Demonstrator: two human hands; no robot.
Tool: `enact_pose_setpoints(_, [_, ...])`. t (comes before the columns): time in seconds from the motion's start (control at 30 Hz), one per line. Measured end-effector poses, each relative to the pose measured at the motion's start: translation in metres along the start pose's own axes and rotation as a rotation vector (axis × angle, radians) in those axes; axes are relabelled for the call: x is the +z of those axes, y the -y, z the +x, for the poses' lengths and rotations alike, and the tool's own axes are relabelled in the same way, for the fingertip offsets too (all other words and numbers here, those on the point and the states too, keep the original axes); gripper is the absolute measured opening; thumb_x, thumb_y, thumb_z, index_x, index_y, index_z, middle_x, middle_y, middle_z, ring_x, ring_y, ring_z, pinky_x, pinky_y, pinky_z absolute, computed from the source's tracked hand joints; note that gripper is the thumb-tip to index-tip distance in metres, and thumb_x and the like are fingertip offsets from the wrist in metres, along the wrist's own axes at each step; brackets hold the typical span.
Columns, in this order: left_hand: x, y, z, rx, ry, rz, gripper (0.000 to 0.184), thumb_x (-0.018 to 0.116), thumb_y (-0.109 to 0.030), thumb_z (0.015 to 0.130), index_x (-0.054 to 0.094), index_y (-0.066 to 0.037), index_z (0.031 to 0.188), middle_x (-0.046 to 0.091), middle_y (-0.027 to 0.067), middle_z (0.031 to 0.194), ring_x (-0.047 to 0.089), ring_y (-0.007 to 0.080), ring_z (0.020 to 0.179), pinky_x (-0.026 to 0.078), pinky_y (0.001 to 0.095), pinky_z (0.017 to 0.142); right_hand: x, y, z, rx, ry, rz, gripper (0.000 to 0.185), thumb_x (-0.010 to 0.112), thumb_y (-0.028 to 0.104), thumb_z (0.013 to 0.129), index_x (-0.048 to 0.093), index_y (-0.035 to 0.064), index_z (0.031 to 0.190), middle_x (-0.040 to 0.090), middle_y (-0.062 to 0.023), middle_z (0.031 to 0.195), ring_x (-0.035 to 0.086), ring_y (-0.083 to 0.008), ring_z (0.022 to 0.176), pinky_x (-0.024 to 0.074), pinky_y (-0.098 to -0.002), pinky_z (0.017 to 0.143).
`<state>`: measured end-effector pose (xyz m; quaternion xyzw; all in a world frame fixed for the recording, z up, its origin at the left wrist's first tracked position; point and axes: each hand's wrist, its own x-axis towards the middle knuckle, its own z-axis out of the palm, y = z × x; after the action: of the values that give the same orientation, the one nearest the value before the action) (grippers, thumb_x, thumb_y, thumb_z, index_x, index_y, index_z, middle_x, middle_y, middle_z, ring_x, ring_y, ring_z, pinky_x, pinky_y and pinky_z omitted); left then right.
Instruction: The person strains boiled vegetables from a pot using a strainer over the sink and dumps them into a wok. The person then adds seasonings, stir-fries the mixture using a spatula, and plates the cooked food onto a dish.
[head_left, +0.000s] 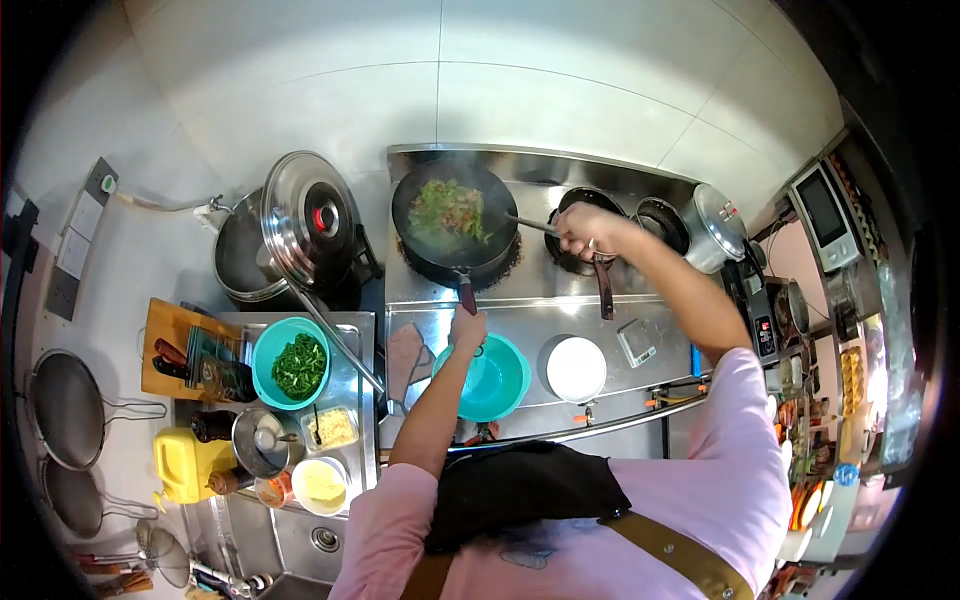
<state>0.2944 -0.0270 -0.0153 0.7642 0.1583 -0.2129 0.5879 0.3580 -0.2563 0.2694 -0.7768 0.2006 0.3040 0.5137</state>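
Wok (494,196): on the stove (537,288), at its left end, handle (466,294) towards the person.
Food (450,208): chopped green and reddish pieces lying in the wok, steaming.
Left hand (467,328): fingers wrapped round the handle, pressed together; forearm passes over the edge of a turquoise bowl (505,385).
Right hand (588,232): slightly blurred; fingers curled tightly round a utensil (530,224), with a ring showing on one.
Utensil: shaft slanting from the right fist into the wok's right side; its working end cannot be made out.
Pan (571,261): on the stove, right of the wok, below the right hand; contact cannot be told.
Cloth (404,357): left of the turquoise bowl.
White bowl (577,369): right of the turquoise bowl.
Pot (240,250): left of the wok, lid (300,235) tilted at its right side.
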Motion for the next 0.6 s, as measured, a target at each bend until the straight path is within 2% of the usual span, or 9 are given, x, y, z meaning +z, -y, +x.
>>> enact_pose_setpoints(0.1, [0.0, -0.008, -0.006, -0.01, -0.009, 0.028, 0.042, 0.065, -0.022, 0.087, 0.051, 0.001, 0.119, 0.064, 0.011, 0.069, 0.062, 0.0214, 0.048, 0.05, 0.0348, 0.047, -0.026, 0.025, 0.013, 0.077, 0.044, -0.144, 0.012, 0.053, 0.004, 0.091, 0.053, 0.0022, 0.079, 0.055, -0.0058, 0.067, 0.045, -0.0078, 0.046, 0.0329, -0.0231, 0.036])
enact_pose_setpoints(0.13, [0.0, -0.008, -0.005, -0.015, -0.008, 0.032, 0.042, 0.065, -0.021, 0.087, 0.051, 0.001, 0.12, 0.064, 0.011, 0.068, 0.062, 0.0216, 0.048, 0.05, 0.035, 0.047, -0.026, 0.025, 0.025, 0.093, 0.035, -0.086, 0.013, 0.053, 0.005, 0.092, 0.053, 0.0027, 0.079, 0.056, -0.0053, 0.067, 0.045, -0.0062, 0.046, 0.0318, -0.0216, 0.036])
enact_pose_setpoints(0.23, [-0.003, -0.005, -0.005, -0.013, 0.024, 0.038, 0.045, 0.064, -0.02, 0.087, 0.049, 0.002, 0.123, 0.064, 0.0109, 0.067, 0.062, 0.0222, 0.047, 0.049, 0.036, 0.047, -0.018, -0.005, 0.108, 0.151, 0.203, 0.191, 0.015, 0.055, 0.007, 0.093, 0.054, 0.0023, 0.079, 0.057, -0.006, 0.067, 0.045, -0.0064, 0.046, 0.0321, -0.0219, 0.035])
enact_pose_setpoints(0.3, [-0.008, -0.014, -0.009, 0.002, 0.028, 0.057, 0.046, 0.064, -0.02, 0.087, 0.049, 0.002, 0.125, 0.063, 0.0109, 0.067, 0.061, 0.0224, 0.047, 0.049, 0.0365, 0.047, 0.016, -0.01, 0.111, -0.052, 0.074, -0.008, 0.016, 0.058, 0.012, 0.094, 0.057, 0.0009, 0.082, 0.058, -0.0058, 0.065, 0.046, -0.0082, 0.044, 0.0326, -0.0241, 0.035])
enact_pose_setpoints(0.33, [-0.009, -0.013, -0.01, 0.013, 0.029, 0.025, 0.047, 0.063, -0.018, 0.087, 0.048, 0.002, 0.126, 0.063, 0.0111, 0.067, 0.06, 0.0222, 0.046, 0.048, 0.0361, 0.047, 0.026, -0.013, 0.105, -0.165, 0.038, -0.18, 0.019, 0.062, 0.014, 0.092, 0.064, -0.0035, 0.098, 0.058, -0.0051, 0.063, 0.045, -0.0104, 0.042, 0.0327, -0.0274, 0.035])
enact_pose_setpoints(0.43, [-0.013, -0.01, -0.005, -0.024, 0.063, -0.008, 0.048, 0.063, -0.017, 0.087, 0.046, 0.002, 0.128, 0.062, 0.0109, 0.066, 0.06, 0.0216, 0.047, 0.047, 0.0359, 0.046, 0.027, 0.008, 0.047, -0.275, -0.039, -0.673, 0.032, 0.064, 0.014, 0.09, 0.064, -0.0048, 0.116, 0.057, -0.0042, 0.063, 0.044, -0.0114, 0.042, 0.0324, -0.03, 0.035])
enact_pose_setpoints(0.47, [-0.015, -0.009, -0.006, -0.02, 0.086, -0.016, 0.048, 0.063, -0.017, 0.087, 0.046, 0.002, 0.128, 0.062, 0.0107, 0.067, 0.06, 0.0213, 0.047, 0.047, 0.0353, 0.046, 0.016, 0.019, 0.031, -0.248, 0.005, -0.728, 0.041, 0.064, 0.014, 0.089, 0.061, -0.0052, 0.126, 0.054, -0.0039, 0.061, 0.043, -0.0119, 0.043, 0.0327, -0.0307, 0.035])
enact_pose_setpoints(0.5, [-0.017, -0.008, -0.005, -0.014, 0.106, -0.025, 0.048, 0.063, -0.017, 0.088, 0.045, 0.003, 0.128, 0.062, 0.0106, 0.068, 0.06, 0.0209, 0.047, 0.048, 0.0347, 0.047, 0.003, 0.026, 0.027, -0.191, 0.083, -0.664, 0.035, 0.063, 0.013, 0.09, 0.063, -0.0057, 0.119, 0.052, -0.0035, 0.06, 0.043, -0.0122, 0.044, 0.0319, -0.0305, 0.036])
enact_pose_setpoints(0.6, [-0.022, -0.01, -0.004, -0.002, 0.136, -0.041, 0.048, 0.063, -0.017, 0.089, 0.044, 0.005, 0.128, 0.061, 0.0102, 0.069, 0.06, 0.02, 0.049, 0.048, 0.0334, 0.048, -0.029, 0.041, 0.037, -0.086, 0.041, -0.626, 0.014, 0.063, 0.011, 0.088, 0.062, -0.0027, 0.088, 0.05, -0.0036, 0.058, 0.042, -0.0117, 0.044, 0.0304, -0.0286, 0.036])
